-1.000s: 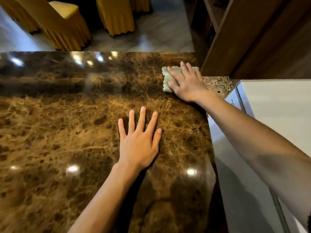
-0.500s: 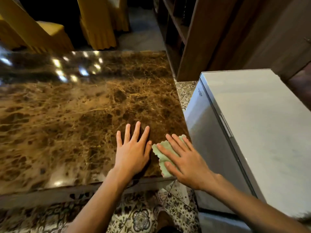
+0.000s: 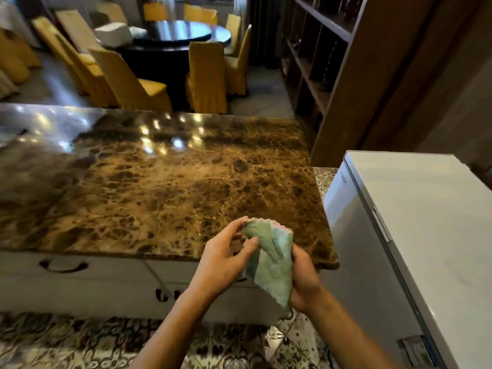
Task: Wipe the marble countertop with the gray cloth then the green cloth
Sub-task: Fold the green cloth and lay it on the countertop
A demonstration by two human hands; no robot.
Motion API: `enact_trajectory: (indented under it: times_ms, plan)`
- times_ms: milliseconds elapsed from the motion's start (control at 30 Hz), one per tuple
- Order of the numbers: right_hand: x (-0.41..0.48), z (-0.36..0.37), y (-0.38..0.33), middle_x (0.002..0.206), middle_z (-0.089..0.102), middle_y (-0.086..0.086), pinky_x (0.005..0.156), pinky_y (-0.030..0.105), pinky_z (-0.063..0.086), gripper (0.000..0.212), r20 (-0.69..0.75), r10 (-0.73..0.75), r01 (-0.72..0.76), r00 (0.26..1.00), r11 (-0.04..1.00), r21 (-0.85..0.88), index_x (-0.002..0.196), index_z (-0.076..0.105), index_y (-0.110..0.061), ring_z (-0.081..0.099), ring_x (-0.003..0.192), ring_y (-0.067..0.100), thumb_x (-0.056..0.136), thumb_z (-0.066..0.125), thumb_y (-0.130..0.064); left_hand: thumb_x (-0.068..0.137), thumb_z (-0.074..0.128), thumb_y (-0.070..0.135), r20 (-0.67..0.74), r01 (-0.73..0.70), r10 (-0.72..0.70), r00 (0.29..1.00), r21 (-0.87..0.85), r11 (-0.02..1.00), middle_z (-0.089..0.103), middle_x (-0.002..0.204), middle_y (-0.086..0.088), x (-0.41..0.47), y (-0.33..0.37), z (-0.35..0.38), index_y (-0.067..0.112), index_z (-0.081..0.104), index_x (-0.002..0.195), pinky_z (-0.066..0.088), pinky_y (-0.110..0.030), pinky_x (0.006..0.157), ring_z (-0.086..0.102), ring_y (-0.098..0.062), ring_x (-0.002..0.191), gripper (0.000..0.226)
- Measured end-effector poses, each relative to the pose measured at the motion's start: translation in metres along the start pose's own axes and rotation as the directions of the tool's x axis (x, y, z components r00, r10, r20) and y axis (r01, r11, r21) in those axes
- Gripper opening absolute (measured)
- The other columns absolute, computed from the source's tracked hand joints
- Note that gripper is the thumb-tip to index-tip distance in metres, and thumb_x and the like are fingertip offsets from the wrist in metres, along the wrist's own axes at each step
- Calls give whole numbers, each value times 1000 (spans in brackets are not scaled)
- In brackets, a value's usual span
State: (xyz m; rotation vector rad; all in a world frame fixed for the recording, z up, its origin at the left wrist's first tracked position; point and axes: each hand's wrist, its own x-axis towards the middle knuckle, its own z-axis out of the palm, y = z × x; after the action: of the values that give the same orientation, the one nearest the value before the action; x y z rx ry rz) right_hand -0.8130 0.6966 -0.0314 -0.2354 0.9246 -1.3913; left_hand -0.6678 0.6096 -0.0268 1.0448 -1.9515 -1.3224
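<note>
Both hands hold the green cloth (image 3: 271, 262) up between them, off the counter (image 3: 165, 187), above its near right corner. The left hand (image 3: 226, 259) pinches its upper edge; the right hand (image 3: 304, 280) grips its lower side.

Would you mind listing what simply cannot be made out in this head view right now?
- Gray cloth: nowhere in the head view, so its place is unknown.
- Right hand: palm and fingers hidden behind the green cloth.
- Countertop: its left end is cut off by the picture edge, and glare masks the far left.
- Left hand: its grip is partly blurred.
</note>
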Motion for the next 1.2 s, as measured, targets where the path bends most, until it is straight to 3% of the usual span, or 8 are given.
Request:
enact_trajectory:
  times_ms: [100, 267, 400, 500, 633, 833, 1000, 1200]
  plan:
    - [13, 39, 15, 145, 55, 26, 103, 49, 51, 66, 131, 83, -89, 988, 995, 41, 135, 63, -5, 57, 131, 39, 107, 29, -54, 91, 72, 33, -148, 50, -56, 987, -44, 998, 73, 102, 19, -8, 1, -37, 36, 67, 113, 52, -12, 80, 65, 10, 96, 23]
    - [51, 103, 36, 155, 43, 26, 120, 53, 30, 88, 327, 181, -180, 928, 983, -33, 149, 48, -7, 41, 144, 39, 92, 42, -73, 94, 70, 33, -331, 134, -179, 926, -152, 979, 76, 98, 10, -17, -19, -107, 27, 72, 103, 61, -36, 84, 72, -3, 93, 12]
    - [88, 155, 49, 149, 51, 25, 113, 52, 42, 94, 457, 215, -166, 863, 975, -146, 144, 56, -11, 50, 137, 38, 74, 75, -70, 96, 68, 23, -462, 98, -191, 866, -217, 971, 77, 96, 5, -17, -32, -165, 22, 74, 100, 62, -41, 81, 74, -12, 92, 8]
    - [123, 195, 53, 135, 65, 20, 96, 45, 57, 74, 460, 209, -61, 863, 947, -316, 132, 68, -15, 64, 122, 35, 72, 85, -55, 96, 66, 15, -574, 31, -157, 804, -224, 974, 77, 93, 6, -8, -36, -212, 18, 73, 99, 59, -27, 75, 73, -10, 88, 8]
    - [173, 255, 57, 115, 77, 7, 82, 28, 60, 36, 485, 116, 167, 867, 850, -500, 124, 65, -10, 73, 107, 24, 92, 61, -26, 94, 68, 15, -674, -14, -123, 729, -194, 981, 77, 94, 3, 17, -44, -278, 16, 74, 100, 56, -24, 77, 73, -12, 90, 9]
    - [248, 326, 69, 118, 75, 9, 101, 48, 54, 31, 542, -3, 333, 841, 792, -512, 118, 72, -11, 69, 114, 32, 95, 62, -28, 96, 65, 13, -764, -80, -167, 623, -275, 958, 78, 92, -4, 47, -58, -358, 12, 73, 101, 56, -23, 70, 73, -14, 85, 10]
    - [287, 372, 77, 115, 77, 4, 91, 31, 58, 29, 609, 5, 394, 793, 758, -520, 118, 72, -10, 72, 108, 20, 94, 61, -22, 96, 64, 14, -803, -98, -218, 554, -323, 941, 76, 82, -4, 53, -75, -405, 11, 73, 97, 55, -24, 65, 68, -12, 75, 10]
    - [329, 433, 112, 114, 77, 4, 90, 32, 59, 32, 662, 125, 355, 739, 763, -541, 120, 72, -10, 72, 107, 20, 92, 64, -23, 98, 63, 20, -779, -38, -331, 532, -413, 910, 76, 96, -16, 43, -113, -474, 10, 73, 101, 56, -43, 79, 69, -25, 86, 15]
